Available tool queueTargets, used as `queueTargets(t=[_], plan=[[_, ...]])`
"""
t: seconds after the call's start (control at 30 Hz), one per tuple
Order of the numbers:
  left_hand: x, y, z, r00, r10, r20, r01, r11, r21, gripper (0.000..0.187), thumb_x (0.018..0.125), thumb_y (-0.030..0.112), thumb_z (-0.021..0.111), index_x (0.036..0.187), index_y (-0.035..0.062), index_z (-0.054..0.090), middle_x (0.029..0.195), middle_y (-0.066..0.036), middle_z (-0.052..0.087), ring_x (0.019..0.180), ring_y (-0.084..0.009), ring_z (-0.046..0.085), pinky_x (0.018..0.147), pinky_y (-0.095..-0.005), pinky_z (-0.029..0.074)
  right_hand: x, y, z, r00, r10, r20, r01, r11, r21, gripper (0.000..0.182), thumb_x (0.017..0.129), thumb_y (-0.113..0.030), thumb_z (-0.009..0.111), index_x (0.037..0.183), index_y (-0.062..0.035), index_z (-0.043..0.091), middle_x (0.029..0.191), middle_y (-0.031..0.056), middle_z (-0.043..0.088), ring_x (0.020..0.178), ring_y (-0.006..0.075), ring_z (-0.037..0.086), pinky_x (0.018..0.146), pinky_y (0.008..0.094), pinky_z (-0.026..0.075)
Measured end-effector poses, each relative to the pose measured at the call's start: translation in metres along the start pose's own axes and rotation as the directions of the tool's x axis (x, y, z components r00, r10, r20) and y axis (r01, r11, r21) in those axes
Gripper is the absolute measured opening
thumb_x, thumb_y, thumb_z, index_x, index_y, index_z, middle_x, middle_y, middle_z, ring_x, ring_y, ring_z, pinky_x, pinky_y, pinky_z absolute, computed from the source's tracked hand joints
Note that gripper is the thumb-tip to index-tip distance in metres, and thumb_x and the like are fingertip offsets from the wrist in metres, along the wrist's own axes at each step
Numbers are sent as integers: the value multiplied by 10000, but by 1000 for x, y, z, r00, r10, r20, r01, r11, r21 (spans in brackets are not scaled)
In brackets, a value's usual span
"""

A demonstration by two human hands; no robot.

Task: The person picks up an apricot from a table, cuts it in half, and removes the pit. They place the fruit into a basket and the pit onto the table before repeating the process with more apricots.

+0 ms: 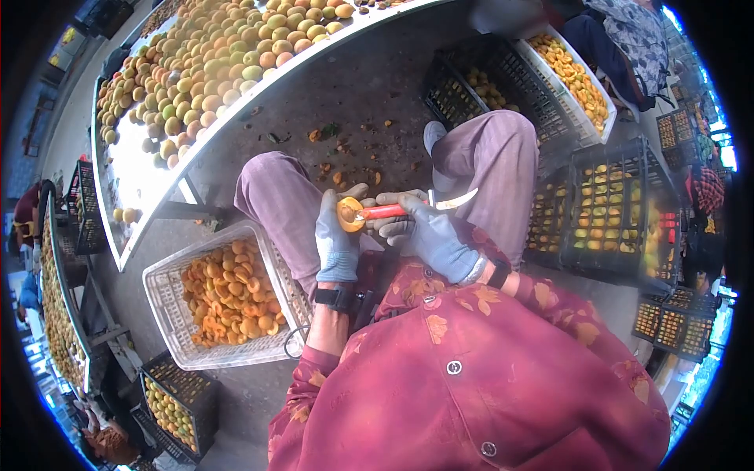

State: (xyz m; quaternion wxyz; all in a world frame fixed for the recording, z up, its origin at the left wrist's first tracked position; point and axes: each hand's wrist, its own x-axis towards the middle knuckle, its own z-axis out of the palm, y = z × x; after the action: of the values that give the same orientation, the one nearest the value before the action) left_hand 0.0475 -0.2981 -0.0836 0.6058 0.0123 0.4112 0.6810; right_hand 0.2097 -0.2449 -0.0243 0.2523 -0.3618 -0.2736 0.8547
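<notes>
My left hand (338, 243), in a grey-blue work glove, is closed around a cut apricot (349, 213), its orange, hollow inside showing. Gripped in my gloved right hand (434, 238) is a red-handled knife (383, 212). Its curved, pale blade sticks out past the right hand, pointing away to the right. The handle end meets the opening of the apricot; whether a metal tip is there is too small to tell. Both hands are close together above my lap. Beside my left leg stands a white plastic basket (169, 314) holding a pile of apricot halves (232, 294).
A white table (133, 184) heaped with whole apricots (208, 74) curves across the front left. Black crates (609, 212) of fruit stand at my right, near a white basket (569, 74) of halves. Fruit scraps litter the floor (353, 110). Another person sits at the upper right.
</notes>
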Motion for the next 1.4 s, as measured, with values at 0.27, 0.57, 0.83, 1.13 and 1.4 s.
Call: queueTargets(t=[0.27,0.57,0.83,1.13,1.4], plan=[[0,-5,3,997,18,-75,-28,990,-135,485,985,380,421,1177,-51,537,1045,-165,644,812,-200,636,700,-297,530,8,7,-10,992,-7,125,-11,989,144,399,1015,-266,440,1263,39,501,1036,173,657,759,118,645,679,235,530],[-6,-8,-8,985,91,147,-107,989,104,530,993,434,438,1315,17,495,1034,-101,642,854,-181,625,711,-279,539,9,15,-20,979,-188,73,186,982,34,363,996,-258,496,1233,10,556,1010,120,670,760,127,664,667,258,546],[-18,2,12,944,318,86,-313,785,535,293,937,267,547,1030,0,627,799,-9,590,659,-72,518,566,-205,430,15,-9,-21,981,-14,191,21,999,-35,270,943,-279,580,1023,-40,677,727,46,651,556,90,599,449,230,452],[-47,22,39,975,192,116,-218,929,300,304,947,270,511,1076,13,609,863,-32,586,641,-96,546,515,-213,438,-9,-69,18,546,-591,593,541,-292,-789,116,879,-242,575,853,-145,633,703,97,597,620,291,630,546,404,492],[-60,53,55,953,248,175,-304,782,544,306,927,274,551,1045,-6,583,722,-64,597,497,-114,526,449,-218,392,-11,-62,63,780,-460,424,505,63,-861,308,888,-394,614,931,-90,587,694,149,629,674,368,642,569,450,492]])
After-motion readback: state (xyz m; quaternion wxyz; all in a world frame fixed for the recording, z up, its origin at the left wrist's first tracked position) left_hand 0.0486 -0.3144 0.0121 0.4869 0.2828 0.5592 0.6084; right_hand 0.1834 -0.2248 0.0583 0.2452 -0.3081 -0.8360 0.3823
